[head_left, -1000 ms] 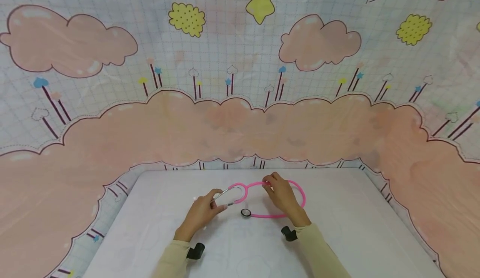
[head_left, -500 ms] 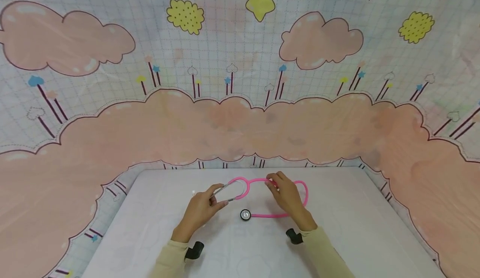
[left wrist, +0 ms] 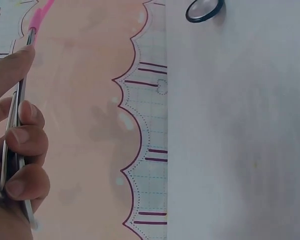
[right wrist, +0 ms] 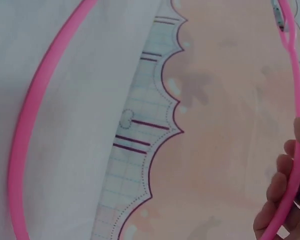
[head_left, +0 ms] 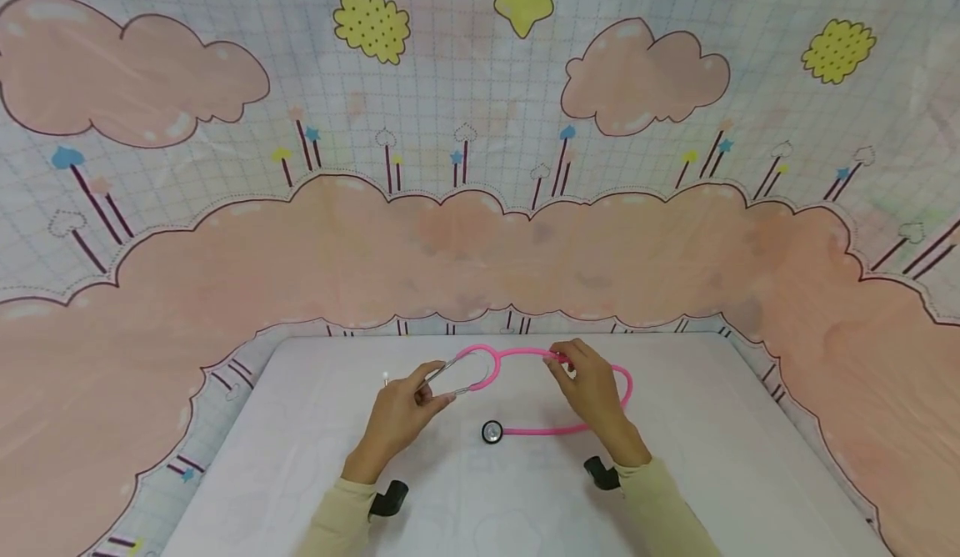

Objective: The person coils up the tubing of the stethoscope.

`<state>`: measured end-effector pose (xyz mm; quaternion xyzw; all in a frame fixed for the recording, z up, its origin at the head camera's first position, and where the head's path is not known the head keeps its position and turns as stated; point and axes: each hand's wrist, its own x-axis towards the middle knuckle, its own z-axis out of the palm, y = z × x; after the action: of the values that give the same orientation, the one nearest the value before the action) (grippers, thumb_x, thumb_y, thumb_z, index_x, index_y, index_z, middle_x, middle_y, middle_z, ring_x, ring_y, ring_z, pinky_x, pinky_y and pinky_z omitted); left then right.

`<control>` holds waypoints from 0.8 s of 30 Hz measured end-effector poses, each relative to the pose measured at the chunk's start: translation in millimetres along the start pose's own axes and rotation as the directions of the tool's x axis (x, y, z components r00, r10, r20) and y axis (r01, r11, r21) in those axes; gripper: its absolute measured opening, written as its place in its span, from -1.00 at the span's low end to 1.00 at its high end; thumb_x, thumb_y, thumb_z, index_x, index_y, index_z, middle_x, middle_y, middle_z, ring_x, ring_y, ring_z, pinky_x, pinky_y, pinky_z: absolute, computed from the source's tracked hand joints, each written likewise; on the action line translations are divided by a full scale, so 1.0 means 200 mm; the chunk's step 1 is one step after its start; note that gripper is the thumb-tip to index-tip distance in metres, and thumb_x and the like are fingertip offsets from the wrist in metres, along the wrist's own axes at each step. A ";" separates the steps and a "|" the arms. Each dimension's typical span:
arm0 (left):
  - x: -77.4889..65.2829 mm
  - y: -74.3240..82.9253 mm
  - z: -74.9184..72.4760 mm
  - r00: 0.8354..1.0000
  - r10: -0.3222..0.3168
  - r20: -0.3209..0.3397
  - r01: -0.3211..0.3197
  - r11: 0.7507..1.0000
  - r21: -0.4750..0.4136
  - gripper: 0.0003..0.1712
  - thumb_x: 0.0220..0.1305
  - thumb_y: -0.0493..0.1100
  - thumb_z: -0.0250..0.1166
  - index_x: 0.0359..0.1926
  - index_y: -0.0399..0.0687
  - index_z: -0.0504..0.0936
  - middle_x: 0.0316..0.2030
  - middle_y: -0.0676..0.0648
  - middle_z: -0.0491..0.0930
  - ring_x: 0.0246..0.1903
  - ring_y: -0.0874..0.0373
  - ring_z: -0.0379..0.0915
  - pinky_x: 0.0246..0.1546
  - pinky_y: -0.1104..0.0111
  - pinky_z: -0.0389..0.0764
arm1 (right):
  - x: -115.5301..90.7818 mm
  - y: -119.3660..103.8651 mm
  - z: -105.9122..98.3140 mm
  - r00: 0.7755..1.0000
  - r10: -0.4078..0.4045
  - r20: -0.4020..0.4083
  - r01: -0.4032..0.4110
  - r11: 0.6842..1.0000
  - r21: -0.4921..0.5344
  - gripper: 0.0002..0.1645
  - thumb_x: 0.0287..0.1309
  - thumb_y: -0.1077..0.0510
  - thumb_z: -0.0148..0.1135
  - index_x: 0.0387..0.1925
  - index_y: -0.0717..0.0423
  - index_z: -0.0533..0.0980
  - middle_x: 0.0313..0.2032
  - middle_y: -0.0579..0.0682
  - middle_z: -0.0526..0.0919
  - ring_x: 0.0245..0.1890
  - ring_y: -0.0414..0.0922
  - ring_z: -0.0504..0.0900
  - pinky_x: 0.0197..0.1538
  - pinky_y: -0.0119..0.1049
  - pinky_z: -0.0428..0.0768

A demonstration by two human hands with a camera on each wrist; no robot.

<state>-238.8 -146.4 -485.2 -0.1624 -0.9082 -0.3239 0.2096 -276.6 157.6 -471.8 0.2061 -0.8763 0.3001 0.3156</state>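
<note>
A pink stethoscope spans both hands above a white table. My left hand grips its metal ear tubes, fingers curled round them in the left wrist view. Farther along, my right hand pinches the pink tubing between thumb and fingers, past the Y-shaped fork. From there the tube loops down behind the right hand and back leftward to the round, black-rimmed chest piece, which is near the table's middle, between the two forearms.
The white table ends at a straight back edge. Behind it hangs a cloth printed with peach clouds, stars and a grid. A black wrist mount sits below the left wrist, another black mount below the right.
My right hand has slid rightward with the tubing, and the loop has shifted right too. The ear tubes and fork have risen slightly. The chest piece now shows its face more fully.
</note>
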 end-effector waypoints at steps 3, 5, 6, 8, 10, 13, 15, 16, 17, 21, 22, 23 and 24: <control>0.00 0.00 -0.01 1.000 0.008 -0.008 -0.008 1.000 -0.005 -0.45 0.06 -0.03 0.52 0.11 0.07 0.60 -0.63 0.21 0.46 -0.66 0.42 0.21 -0.58 0.51 0.32 | 0.00 0.00 -0.02 0.999 0.008 -0.038 -0.009 1.000 -0.010 -0.78 0.09 0.12 0.45 -0.22 0.08 0.64 -0.40 -0.05 0.63 -0.45 -0.13 0.53 -0.41 -0.36 0.51; 0.01 0.01 -0.02 1.000 0.005 0.000 -0.005 1.000 -0.001 -0.45 0.08 -0.02 0.51 0.11 0.08 0.60 -0.63 0.21 0.45 -0.66 0.42 0.22 -0.57 0.51 0.32 | 0.00 0.00 -0.03 0.999 0.002 -0.046 -0.002 1.000 0.007 -0.77 0.10 0.16 0.43 -0.18 0.11 0.63 -0.41 -0.05 0.61 -0.44 -0.12 0.51 -0.42 -0.37 0.48; 0.01 0.01 -0.02 1.000 0.004 0.005 -0.004 1.000 -0.001 -0.45 0.08 -0.01 0.50 0.12 0.08 0.60 -0.63 0.22 0.45 -0.66 0.41 0.22 -0.57 0.51 0.32 | 0.01 0.00 -0.04 0.999 -0.008 -0.048 0.008 1.000 0.012 -0.75 0.12 0.18 0.42 -0.15 0.13 0.62 -0.40 -0.04 0.60 -0.43 -0.12 0.51 -0.42 -0.38 0.48; 0.01 0.01 -0.03 1.000 0.003 0.015 -0.003 1.000 -0.003 -0.45 0.09 -0.01 0.50 0.13 0.09 0.59 -0.63 0.22 0.45 -0.66 0.41 0.23 -0.57 0.51 0.32 | 0.01 0.00 -0.05 0.998 -0.031 -0.059 0.032 0.999 0.021 -0.71 0.13 0.24 0.39 -0.09 0.17 0.58 -0.38 -0.02 0.59 -0.41 -0.14 0.50 -0.40 -0.37 0.47; 0.01 0.01 -0.04 1.000 0.006 0.028 -0.006 1.000 -0.008 -0.44 0.09 0.00 0.50 0.14 0.10 0.59 -0.63 0.21 0.44 -0.66 0.41 0.23 -0.57 0.51 0.33 | 0.01 0.00 -0.05 0.995 -0.055 -0.081 0.056 0.998 0.019 -0.69 0.14 0.28 0.38 -0.07 0.20 0.56 -0.36 0.00 0.59 -0.39 -0.16 0.49 -0.37 -0.36 0.49; 0.01 0.02 -0.05 0.998 0.018 0.056 -0.017 1.000 -0.023 -0.42 0.08 0.00 0.51 0.15 0.11 0.59 -0.63 0.21 0.43 -0.65 0.40 0.24 -0.57 0.51 0.34 | 0.02 -0.01 -0.07 0.988 -0.091 -0.127 0.094 0.995 0.021 -0.73 0.13 0.34 0.35 -0.11 0.22 0.54 -0.35 0.02 0.59 -0.37 -0.18 0.48 -0.32 -0.34 0.49; 0.01 0.03 -0.06 0.997 0.030 0.073 -0.028 0.999 -0.030 -0.41 0.06 0.00 0.51 0.16 0.13 0.58 -0.63 0.22 0.42 -0.64 0.41 0.23 -0.55 0.51 0.35 | 0.02 -0.01 -0.08 0.981 -0.111 -0.161 0.118 0.992 0.039 -0.75 0.12 0.38 0.34 -0.14 0.21 0.54 -0.36 0.00 0.58 -0.37 -0.19 0.47 -0.28 -0.36 0.47; 0.01 0.04 -0.06 0.996 0.038 0.079 -0.035 0.999 -0.030 -0.40 0.06 0.00 0.52 0.16 0.14 0.58 -0.63 0.22 0.42 -0.63 0.42 0.23 -0.55 0.51 0.35 | 0.03 -0.01 -0.08 0.977 -0.123 -0.176 0.133 0.990 0.046 -0.74 0.11 0.39 0.34 -0.15 0.22 0.54 -0.36 0.00 0.57 -0.38 -0.18 0.46 -0.28 -0.37 0.45; 0.01 0.04 -0.06 0.996 0.045 0.082 -0.042 0.999 -0.030 -0.40 0.05 0.00 0.52 0.15 0.15 0.58 -0.63 0.22 0.42 -0.63 0.42 0.23 -0.54 0.51 0.35 | 0.03 -0.01 -0.09 0.971 -0.137 -0.193 0.150 0.987 0.053 -0.73 0.09 0.41 0.35 -0.15 0.23 0.55 -0.37 0.00 0.56 -0.38 -0.18 0.45 -0.28 -0.37 0.44; 0.02 0.06 -0.08 0.991 0.093 0.096 -0.090 0.995 -0.036 -0.40 0.05 -0.01 0.52 0.16 0.12 0.58 -0.62 0.23 0.43 -0.62 0.44 0.23 -0.53 0.52 0.37 | 0.04 -0.04 -0.12 0.960 -0.159 -0.232 0.187 0.977 0.103 -0.71 0.05 0.45 0.34 -0.15 0.26 0.55 -0.40 0.01 0.54 -0.38 -0.18 0.43 -0.28 -0.39 0.44; 0.02 0.07 -0.08 0.989 0.110 0.101 -0.107 0.994 -0.039 -0.40 0.05 -0.02 0.51 0.16 0.11 0.58 -0.62 0.23 0.43 -0.62 0.44 0.24 -0.53 0.52 0.37 | 0.04 -0.04 -0.12 0.958 -0.159 -0.237 0.191 0.975 0.116 -0.71 0.05 0.45 0.34 -0.15 0.26 0.55 -0.40 0.02 0.54 -0.38 -0.18 0.43 -0.28 -0.40 0.44; 0.01 0.08 -0.08 0.986 0.125 0.109 -0.121 0.992 -0.041 -0.40 0.06 -0.02 0.51 0.16 0.10 0.58 -0.61 0.23 0.44 -0.62 0.44 0.24 -0.53 0.52 0.38 | 0.05 -0.05 -0.13 0.958 -0.155 -0.241 0.190 0.973 0.132 -0.71 0.05 0.46 0.33 -0.15 0.26 0.55 -0.40 0.02 0.54 -0.37 -0.19 0.43 -0.27 -0.40 0.45; 0.01 0.08 -0.09 0.983 0.141 0.117 -0.137 0.990 -0.045 -0.41 0.07 -0.03 0.51 0.16 0.09 0.58 -0.61 0.23 0.44 -0.61 0.44 0.24 -0.52 0.53 0.38 | 0.05 -0.06 -0.14 0.960 -0.143 -0.240 0.183 0.971 0.152 -0.71 0.06 0.46 0.32 -0.14 0.26 0.55 -0.39 0.01 0.54 -0.37 -0.20 0.43 -0.27 -0.41 0.44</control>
<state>-228.8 -145.4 -463.5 -0.2485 -0.8994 -0.3150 0.1735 -264.8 165.4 -443.6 0.2687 -0.7851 0.3695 0.4183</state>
